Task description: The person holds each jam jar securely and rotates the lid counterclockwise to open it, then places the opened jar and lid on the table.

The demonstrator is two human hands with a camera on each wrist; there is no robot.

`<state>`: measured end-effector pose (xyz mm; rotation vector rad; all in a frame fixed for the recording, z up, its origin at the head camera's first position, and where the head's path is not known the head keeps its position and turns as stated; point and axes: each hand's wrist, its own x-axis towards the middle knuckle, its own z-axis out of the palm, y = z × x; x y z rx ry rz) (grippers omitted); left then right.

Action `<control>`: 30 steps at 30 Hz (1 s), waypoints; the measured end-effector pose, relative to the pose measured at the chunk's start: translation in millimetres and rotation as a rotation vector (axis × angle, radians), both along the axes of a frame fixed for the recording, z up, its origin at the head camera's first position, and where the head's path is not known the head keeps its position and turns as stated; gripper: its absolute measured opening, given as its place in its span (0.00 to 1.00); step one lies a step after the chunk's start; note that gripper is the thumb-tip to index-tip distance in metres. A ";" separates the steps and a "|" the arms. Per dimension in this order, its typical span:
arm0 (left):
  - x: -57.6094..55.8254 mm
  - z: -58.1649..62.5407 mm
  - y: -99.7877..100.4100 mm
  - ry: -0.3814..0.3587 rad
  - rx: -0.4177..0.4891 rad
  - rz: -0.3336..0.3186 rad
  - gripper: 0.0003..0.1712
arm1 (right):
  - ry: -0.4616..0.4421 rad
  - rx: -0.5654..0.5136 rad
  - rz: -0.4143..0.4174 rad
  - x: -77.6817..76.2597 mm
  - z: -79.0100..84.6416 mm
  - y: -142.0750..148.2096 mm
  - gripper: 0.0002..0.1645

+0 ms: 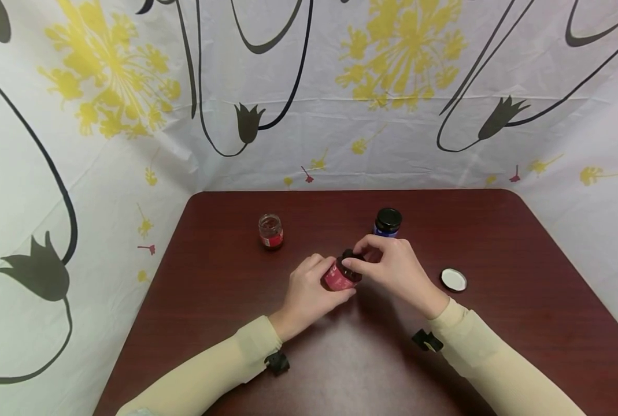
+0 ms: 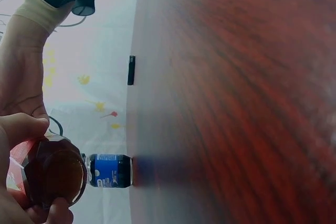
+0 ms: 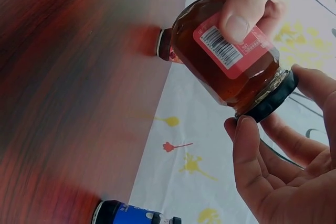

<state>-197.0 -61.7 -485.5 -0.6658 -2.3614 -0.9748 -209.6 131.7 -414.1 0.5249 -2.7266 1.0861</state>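
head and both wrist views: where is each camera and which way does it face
Head: worn on the head, facing forward and down at the table; left hand, right hand and sleeves show.
Left wrist: on that wrist, facing the held red-labelled jar base-on; both hands show.
Right wrist: on that wrist, facing the jar's black lid; both hands show.
Both wrist views share the blue-labelled jar.

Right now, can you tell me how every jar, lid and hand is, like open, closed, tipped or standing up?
Held jar, tilted
Black lid, on the held jar's mouth; can't tell how tight
Back-left jar, upright, open
Blue-labelled jar, upright, closed
Loose lid, flat, white inside up
Left hand, gripping the held jar
Right hand, pinching the black lid
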 end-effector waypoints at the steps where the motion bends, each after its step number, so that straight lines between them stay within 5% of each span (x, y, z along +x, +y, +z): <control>1: -0.2 -0.3 0.0 0.001 0.002 -0.003 0.31 | -0.001 0.002 0.004 -0.1 -0.1 0.4 0.17; 30: 0.6 -3.8 -0.7 -0.051 -0.008 -0.033 0.31 | -0.043 0.020 0.093 0.6 -1.8 6.5 0.22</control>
